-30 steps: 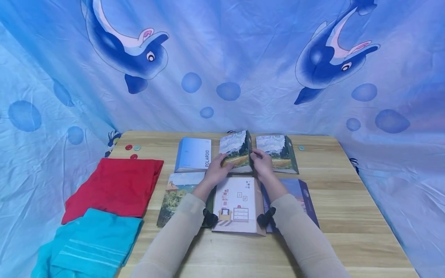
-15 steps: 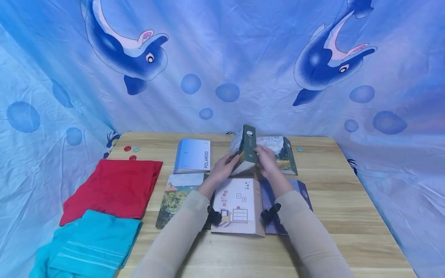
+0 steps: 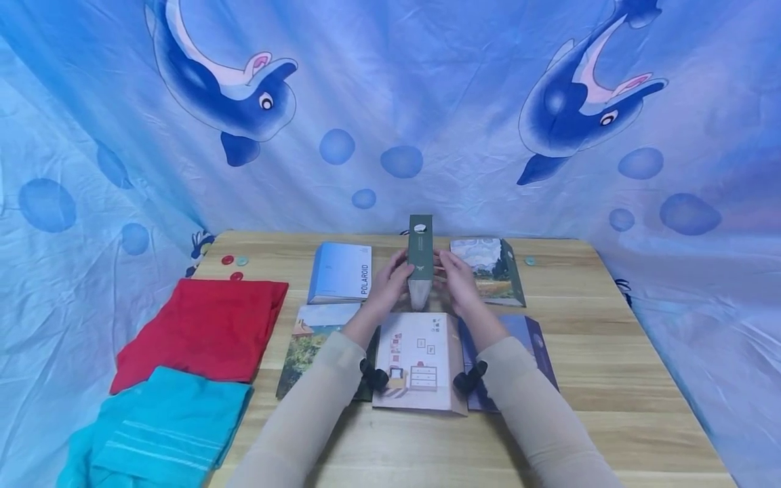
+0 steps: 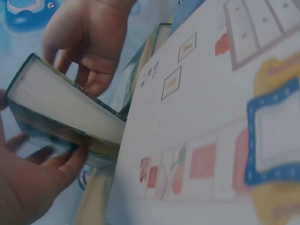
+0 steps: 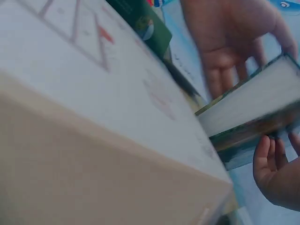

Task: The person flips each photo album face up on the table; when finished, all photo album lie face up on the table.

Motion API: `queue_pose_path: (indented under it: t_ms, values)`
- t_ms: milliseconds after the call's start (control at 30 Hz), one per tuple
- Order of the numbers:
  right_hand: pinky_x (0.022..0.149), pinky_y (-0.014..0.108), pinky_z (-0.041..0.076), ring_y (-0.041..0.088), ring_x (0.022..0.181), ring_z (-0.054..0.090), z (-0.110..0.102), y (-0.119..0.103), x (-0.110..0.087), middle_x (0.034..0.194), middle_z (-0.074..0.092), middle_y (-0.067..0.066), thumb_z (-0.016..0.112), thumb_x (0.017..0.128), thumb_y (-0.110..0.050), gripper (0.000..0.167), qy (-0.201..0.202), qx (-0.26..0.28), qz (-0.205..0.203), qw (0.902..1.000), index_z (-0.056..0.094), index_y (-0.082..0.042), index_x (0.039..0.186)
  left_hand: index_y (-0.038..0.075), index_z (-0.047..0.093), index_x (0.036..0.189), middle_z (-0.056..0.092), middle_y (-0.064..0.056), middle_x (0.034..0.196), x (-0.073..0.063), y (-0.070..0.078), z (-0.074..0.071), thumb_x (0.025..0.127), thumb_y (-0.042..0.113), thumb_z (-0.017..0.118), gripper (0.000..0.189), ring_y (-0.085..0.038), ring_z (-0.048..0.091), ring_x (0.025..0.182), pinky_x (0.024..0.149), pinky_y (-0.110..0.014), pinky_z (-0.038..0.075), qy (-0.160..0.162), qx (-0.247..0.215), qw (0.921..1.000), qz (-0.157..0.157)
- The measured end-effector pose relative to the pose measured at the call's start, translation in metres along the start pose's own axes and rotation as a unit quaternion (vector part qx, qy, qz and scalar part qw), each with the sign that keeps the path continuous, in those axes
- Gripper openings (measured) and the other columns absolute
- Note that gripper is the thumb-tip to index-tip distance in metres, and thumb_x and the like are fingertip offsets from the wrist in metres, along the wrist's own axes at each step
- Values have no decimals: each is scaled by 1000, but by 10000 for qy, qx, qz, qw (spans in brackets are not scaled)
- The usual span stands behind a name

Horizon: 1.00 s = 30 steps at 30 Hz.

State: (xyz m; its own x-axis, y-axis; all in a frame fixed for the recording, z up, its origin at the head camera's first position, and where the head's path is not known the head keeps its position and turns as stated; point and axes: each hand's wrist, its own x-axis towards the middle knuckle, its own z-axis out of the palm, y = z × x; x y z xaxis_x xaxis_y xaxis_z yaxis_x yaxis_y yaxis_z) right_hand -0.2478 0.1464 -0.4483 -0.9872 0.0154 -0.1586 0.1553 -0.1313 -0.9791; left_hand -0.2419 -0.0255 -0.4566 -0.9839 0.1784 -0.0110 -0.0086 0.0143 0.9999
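Observation:
A thick book (image 3: pixel 420 247) with a dark green spine is held upright between both hands, its spine turned toward me. On its left side my left hand (image 3: pixel 384 288) grips it, thumb near the spine and fingers along the cover. My right hand (image 3: pixel 462 285) holds the opposite cover with its fingers. In the left wrist view, the pale page edge of the book (image 4: pixel 61 91) shows between the left hand (image 4: pixel 33 178) and the right hand (image 4: pixel 89 37). Just in front lies a white book (image 3: pixel 417 362) with a furniture drawing.
A blue Polaroid book (image 3: pixel 340 271) lies left and a landscape-covered book (image 3: pixel 485 271) right. Nearer are a garden-picture book (image 3: pixel 308 346) and a purple-blue book (image 3: pixel 518 332). Red cloth (image 3: pixel 207 329) and turquoise cloth (image 3: pixel 167 423) lie at left, with small buttons (image 3: pixel 228 259) behind.
The green-spined book has been lifted from lying cover-up and turned upright, its spine now facing me. Both hands moved with it; the other books stayed in place.

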Motion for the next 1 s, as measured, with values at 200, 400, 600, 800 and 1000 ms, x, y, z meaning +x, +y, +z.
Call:
queue_pose_path:
  t_ms: [200, 400, 600, 800, 1000]
  values:
    - [117, 45, 36, 34, 139, 47, -1, 15, 6, 152, 47, 20, 50, 107, -24, 50, -301, -632, 236, 9973, 44, -1, 151, 18, 53, 149, 33, 4, 164, -1, 10, -7, 104, 28, 57, 46, -27, 51, 136, 108, -43, 46, 110, 987, 9899, 1012]
    - [119, 44, 33, 37, 143, 39, -3, 23, 8, 157, 38, 22, 52, 106, -25, 56, -506, -883, 409, 9940, 37, 0, 154, 18, 55, 148, 30, 8, 164, -2, 7, -20, 105, 31, 54, 44, -26, 48, 139, 112, -40, 43, -24, 1468, 9844, 971]
    - [118, 47, 34, 37, 144, 37, -6, 26, 7, 157, 36, 23, 54, 106, -23, 57, -415, -1179, 419, 9913, 36, -2, 156, 13, 47, 152, 29, 5, 165, 0, -8, -30, 106, 16, 49, 47, -30, 37, 146, 117, -44, 36, 155, 1119, 9919, 574]
    - [120, 50, 29, 36, 147, 31, -9, 26, 1, 161, 30, 20, 55, 105, -27, 59, -346, -1597, 391, 9858, 35, -7, 157, 18, 36, 159, 28, -2, 165, 0, -20, -33, 107, 34, 48, 56, -30, 28, 150, 120, -49, 28, 90, 898, 9955, -283]
    - [121, 49, 25, 36, 150, 27, -8, 24, -1, 163, 27, 20, 56, 105, -31, 65, -378, -1798, 255, 9826, 31, -4, 158, 17, 12, 164, 26, -11, 166, -3, -24, -35, 103, 56, 46, 80, -39, 32, 147, 115, -65, 28, -280, 1293, 9866, -954]
